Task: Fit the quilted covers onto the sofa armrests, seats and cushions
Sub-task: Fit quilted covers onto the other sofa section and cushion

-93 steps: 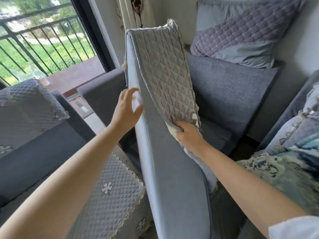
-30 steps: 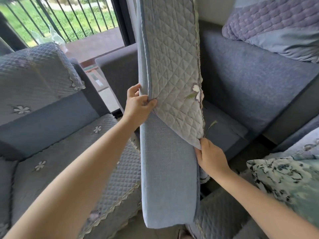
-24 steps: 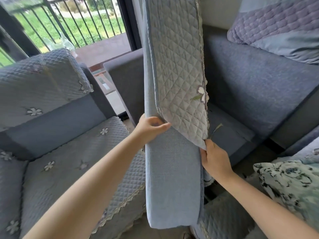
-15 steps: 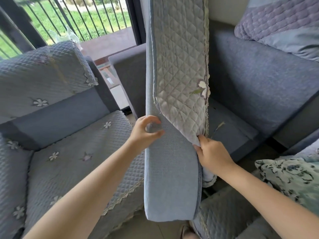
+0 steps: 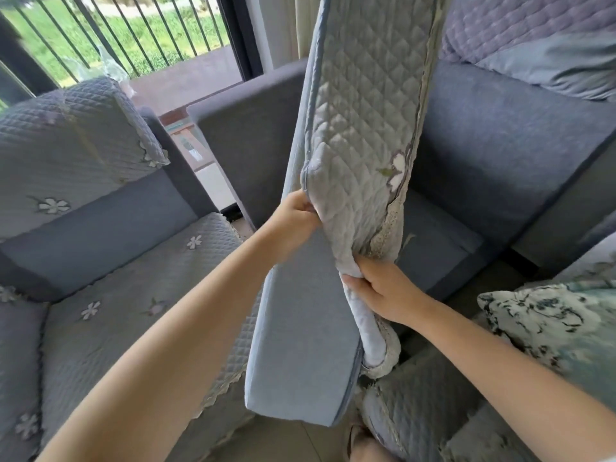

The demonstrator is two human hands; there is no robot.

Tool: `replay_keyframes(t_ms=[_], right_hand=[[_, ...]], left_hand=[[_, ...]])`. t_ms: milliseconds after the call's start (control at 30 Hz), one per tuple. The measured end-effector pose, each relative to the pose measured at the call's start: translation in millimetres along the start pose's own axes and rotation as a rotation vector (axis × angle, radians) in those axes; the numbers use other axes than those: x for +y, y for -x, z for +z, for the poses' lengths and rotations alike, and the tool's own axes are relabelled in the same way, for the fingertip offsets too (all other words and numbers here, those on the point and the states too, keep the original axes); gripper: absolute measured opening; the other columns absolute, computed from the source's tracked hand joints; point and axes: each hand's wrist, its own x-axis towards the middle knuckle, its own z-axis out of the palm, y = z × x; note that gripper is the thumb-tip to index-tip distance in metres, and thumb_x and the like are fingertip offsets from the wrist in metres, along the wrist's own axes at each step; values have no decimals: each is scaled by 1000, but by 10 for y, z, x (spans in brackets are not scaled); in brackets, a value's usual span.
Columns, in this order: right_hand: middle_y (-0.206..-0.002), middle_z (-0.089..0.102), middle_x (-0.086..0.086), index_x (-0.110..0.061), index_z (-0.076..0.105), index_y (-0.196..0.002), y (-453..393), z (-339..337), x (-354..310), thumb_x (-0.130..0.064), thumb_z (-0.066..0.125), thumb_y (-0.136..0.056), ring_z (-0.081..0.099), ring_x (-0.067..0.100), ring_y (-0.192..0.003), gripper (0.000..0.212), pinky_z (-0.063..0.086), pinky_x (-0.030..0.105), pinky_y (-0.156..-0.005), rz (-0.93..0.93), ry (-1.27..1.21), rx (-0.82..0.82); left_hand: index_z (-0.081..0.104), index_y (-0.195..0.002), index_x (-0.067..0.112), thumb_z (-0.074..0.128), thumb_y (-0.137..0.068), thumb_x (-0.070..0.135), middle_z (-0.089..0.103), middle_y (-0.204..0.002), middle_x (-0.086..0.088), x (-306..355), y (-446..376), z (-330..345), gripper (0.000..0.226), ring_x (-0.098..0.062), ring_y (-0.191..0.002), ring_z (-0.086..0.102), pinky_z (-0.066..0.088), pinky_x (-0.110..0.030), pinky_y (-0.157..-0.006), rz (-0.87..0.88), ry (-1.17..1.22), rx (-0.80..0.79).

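A long blue seat cushion stands upright in front of me, its lower end near the floor. A grey quilted cover with a flower motif and lace trim wraps its upper part, and the bottom hem bunches about halfway down. My left hand grips the cover's left lower corner against the cushion edge. My right hand is closed on the gathered hem at the cushion's right side.
An armchair at left wears a quilted cover with white flowers. Behind the cushion a bare blue sofa shows its open seat base, with a purple quilted pillow on it. A floral pillow lies at right. A balcony door is behind.
Both hands have closed on the cover's lower hem and drawn it down the cushion; the hem is now bunched. My left hand moved from the bare cushion edge onto the cover's corner.
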Motion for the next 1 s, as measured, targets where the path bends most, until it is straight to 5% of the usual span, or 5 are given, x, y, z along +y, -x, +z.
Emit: replay_keyframes(t_ms=[100,333,667,800,1000], right_hand=[[-79,58,11,5,52,-98,15,-113,2,-17,41,-94,55,21,-73,25,41,26,-65,89,-146,9],[-83,61,-7,-20,55,-91,-64,-184,174,-12,46,-84,59,6,-81,14,45,19,-76,371,-726,355],[-150,-17,24,13,-12,-139,-1127,-237,220,-52,61,-78,-10,32,-142,115,0,36,-117,647,118,461],[-147,4,36,3,11,-143,-1274,-376,284,-55,53,-79,1,45,-138,96,-2,57,-110,424,538,571],[-128,49,27,1,59,-117,-1916,-1100,664,-40,25,-69,44,40,-122,72,22,52,-107,129,721,227]], left_hand=[[50,-69,7,42,-47,-7,55,-51,7,-53,-47,75,27,-6,-52,52,38,-18,-54,-148,203,-235],[39,-63,14,40,-50,6,45,-42,12,-228,-290,-86,14,-3,-41,43,31,-18,-43,-185,293,106],[58,-82,16,49,-93,13,68,-59,13,-489,-439,-588,14,3,-58,63,51,-14,-60,-233,270,-43],[54,-85,12,61,-69,22,61,-78,4,-390,-639,-824,20,1,-67,62,49,-11,-64,-250,275,-210],[51,-87,12,50,-92,12,54,-84,0,-267,-1324,-657,5,-9,-74,54,45,-22,-64,-342,297,-194]])
